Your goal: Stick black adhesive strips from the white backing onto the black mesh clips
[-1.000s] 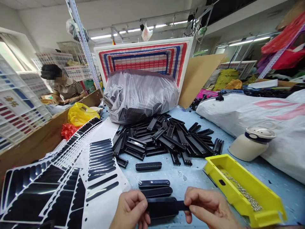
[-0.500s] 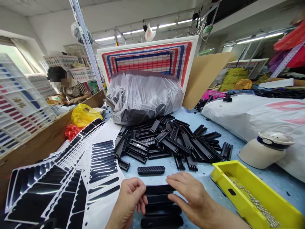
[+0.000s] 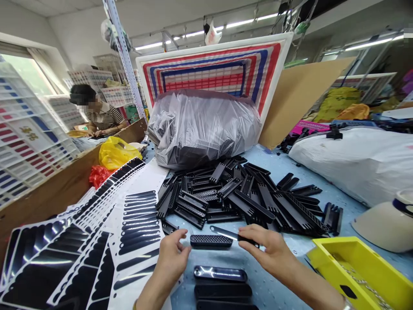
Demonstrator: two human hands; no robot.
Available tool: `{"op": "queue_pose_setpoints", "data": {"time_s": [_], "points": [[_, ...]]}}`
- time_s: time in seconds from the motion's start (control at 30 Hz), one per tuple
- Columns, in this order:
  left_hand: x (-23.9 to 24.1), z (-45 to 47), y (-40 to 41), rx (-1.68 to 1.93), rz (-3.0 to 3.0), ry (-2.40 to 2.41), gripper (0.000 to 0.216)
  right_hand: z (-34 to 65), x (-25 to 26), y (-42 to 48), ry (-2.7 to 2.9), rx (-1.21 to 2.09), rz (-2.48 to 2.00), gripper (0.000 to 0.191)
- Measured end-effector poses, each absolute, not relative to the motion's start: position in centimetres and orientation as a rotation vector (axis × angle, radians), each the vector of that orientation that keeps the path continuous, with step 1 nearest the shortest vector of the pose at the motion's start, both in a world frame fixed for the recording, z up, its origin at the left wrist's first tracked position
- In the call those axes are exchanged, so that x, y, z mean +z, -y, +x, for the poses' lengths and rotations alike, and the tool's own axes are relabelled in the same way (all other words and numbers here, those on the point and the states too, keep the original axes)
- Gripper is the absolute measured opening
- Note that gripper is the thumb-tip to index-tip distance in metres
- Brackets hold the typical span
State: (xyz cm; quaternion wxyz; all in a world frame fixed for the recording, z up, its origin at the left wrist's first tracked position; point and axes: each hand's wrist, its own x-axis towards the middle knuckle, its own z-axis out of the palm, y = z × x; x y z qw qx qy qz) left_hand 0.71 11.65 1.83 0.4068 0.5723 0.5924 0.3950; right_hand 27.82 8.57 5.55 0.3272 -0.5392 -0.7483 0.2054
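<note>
My right hand (image 3: 269, 249) pinches a thin glossy black strip (image 3: 226, 233) by its right end, just above a black perforated bar (image 3: 211, 240) lying on the blue table (image 3: 277, 284). At the bar's left end is my left hand (image 3: 171, 255), fingers curled with the tips touching or nearly touching it. Below the hands, three black bars (image 3: 220, 274) lie in a row, the top one with a shiny face. Behind them spreads a heap of black comb-like plastic parts (image 3: 245, 198).
White sheets of black stickers (image 3: 138, 219) cover the table's left side. A yellow bin (image 3: 361, 275) holding a chain sits at right, beside a white cap-shaped object (image 3: 383, 224). A grey plastic bag (image 3: 203, 127) and a white sack (image 3: 355, 159) lie behind. A person sits far left.
Both hands moved away from me, from the row of finished bars to the perforated bar. My right hand now holds a thin glossy strip it did not hold before.
</note>
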Motion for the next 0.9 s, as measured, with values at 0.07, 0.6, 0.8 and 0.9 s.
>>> {"op": "queue_pose_setpoints", "data": {"time_s": [0.07,0.6,0.8,0.9], "points": [[1.8,1.1,-12.3,0.858,1.563,-1.535,0.035,27.4,4.9,-9.9,1.989,0.620,-1.447,0.022],[-0.6,2.5,-12.6,0.734,1.295,-1.280,0.032,26.2,2.6,-10.0,2.285,0.550,-1.367,0.021],[-0.3,2.4,-12.5,0.724,1.219,-1.269,0.031,25.7,2.8,-10.5,2.355,0.529,-1.399,0.020],[-0.1,2.3,-12.4,0.722,1.245,-1.264,0.031,25.4,2.9,-10.4,2.388,0.503,-1.411,0.019]]}}
